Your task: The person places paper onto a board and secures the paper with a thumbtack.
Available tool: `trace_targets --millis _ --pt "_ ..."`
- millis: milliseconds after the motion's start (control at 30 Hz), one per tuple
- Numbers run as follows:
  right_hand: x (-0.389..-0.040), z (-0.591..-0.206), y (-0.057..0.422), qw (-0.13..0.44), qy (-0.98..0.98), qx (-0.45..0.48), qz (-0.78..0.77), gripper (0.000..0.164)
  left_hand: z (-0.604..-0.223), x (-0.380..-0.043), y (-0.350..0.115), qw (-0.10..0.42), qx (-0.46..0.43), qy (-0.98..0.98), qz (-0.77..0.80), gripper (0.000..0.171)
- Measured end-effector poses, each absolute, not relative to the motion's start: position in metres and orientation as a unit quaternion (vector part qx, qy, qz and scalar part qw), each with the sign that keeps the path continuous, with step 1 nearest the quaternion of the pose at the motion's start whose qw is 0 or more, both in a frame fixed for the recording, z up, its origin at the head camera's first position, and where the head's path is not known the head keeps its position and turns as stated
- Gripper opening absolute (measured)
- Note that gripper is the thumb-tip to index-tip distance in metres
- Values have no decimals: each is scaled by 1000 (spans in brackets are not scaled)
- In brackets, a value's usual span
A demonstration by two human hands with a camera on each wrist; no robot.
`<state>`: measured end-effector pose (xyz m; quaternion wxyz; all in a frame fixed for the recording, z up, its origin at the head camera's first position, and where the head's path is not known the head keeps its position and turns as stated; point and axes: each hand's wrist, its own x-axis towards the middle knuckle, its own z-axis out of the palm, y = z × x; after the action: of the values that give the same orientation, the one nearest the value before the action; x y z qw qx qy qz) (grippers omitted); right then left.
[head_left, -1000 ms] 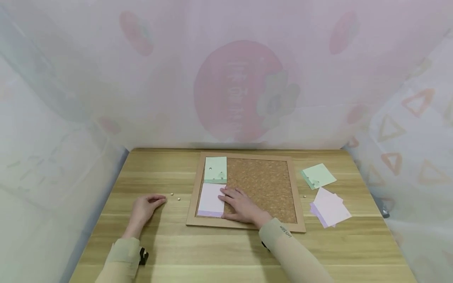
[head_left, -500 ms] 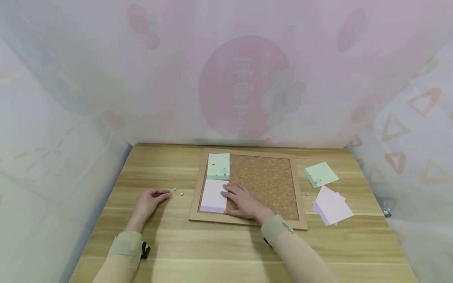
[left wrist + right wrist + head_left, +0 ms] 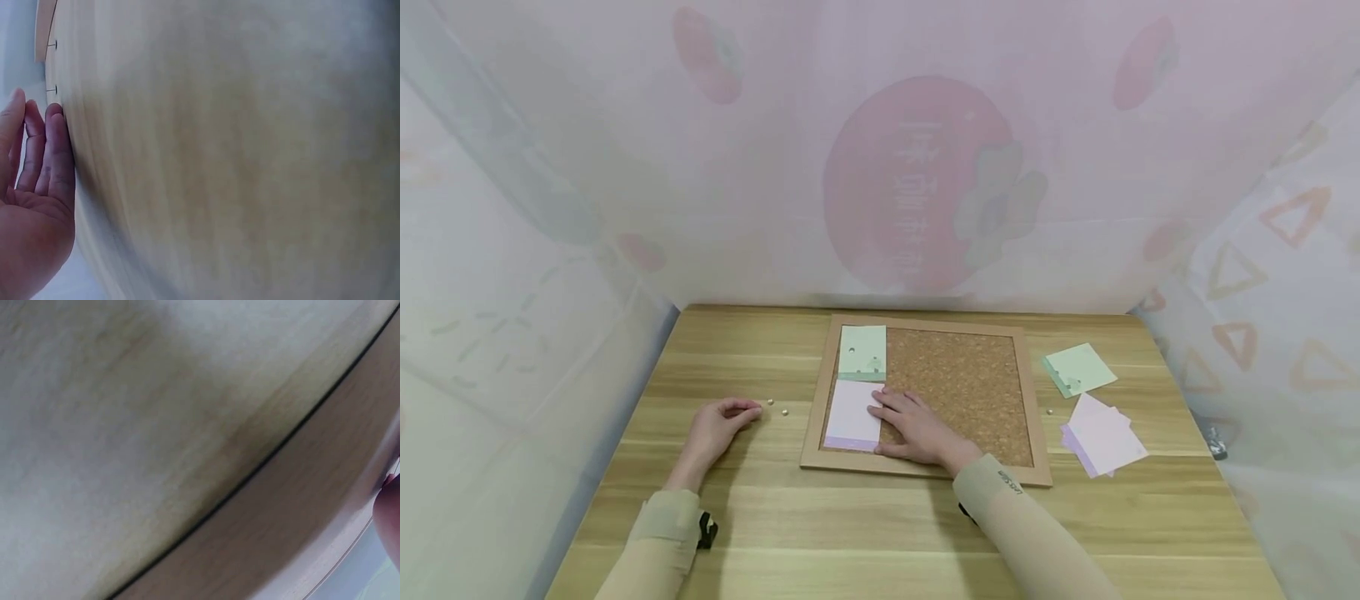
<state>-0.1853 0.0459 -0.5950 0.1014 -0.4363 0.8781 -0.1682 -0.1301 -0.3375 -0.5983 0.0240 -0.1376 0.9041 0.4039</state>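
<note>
My left hand (image 3: 715,429) is low over the table, thumb and forefinger tips close together beside two thumbtacks (image 3: 777,407). In the left wrist view these thumbtacks (image 3: 52,90) stand point up, apart from the fingers (image 3: 60,147). Whether anything tiny lies between the fingertips is hidden. My right hand (image 3: 925,433) lies with fingers spread on the corkboard (image 3: 958,375), its fingertips resting on the right edge of a white note with a purple strip (image 3: 853,412). Directly above is a green note (image 3: 862,350) on the cork. Little of the right hand (image 3: 390,515) shows in the right wrist view.
Right of the board lie a green note (image 3: 1080,369) and several overlapping purple-edged notes (image 3: 1108,442). A single thumbtack (image 3: 1050,412) is near the board's right frame. Patterned cloth walls (image 3: 760,167) surround the wooden table (image 3: 820,533) at the back and sides.
The head view has shifted slightly. My left hand keeps its pose by the thumbtacks with its fingertips close together; my right hand stays on the purple-edged note.
</note>
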Motion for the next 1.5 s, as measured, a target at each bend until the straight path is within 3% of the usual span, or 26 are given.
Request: trace_targets --millis 200,433,1033,1500 --pt "-186 -597 45 105 879 -434 -166 72 -598 -131 -338 53 -157 868 469 35" --pt "-188 -599 46 112 881 -427 -167 73 -595 -135 -332 46 -159 875 455 44" --pt "-188 -600 49 113 882 -425 -167 72 -586 -151 -316 83 -98 833 539 34" --pt "-185 -596 46 112 879 -429 -175 72 -582 -147 -309 44 -96 834 542 32"
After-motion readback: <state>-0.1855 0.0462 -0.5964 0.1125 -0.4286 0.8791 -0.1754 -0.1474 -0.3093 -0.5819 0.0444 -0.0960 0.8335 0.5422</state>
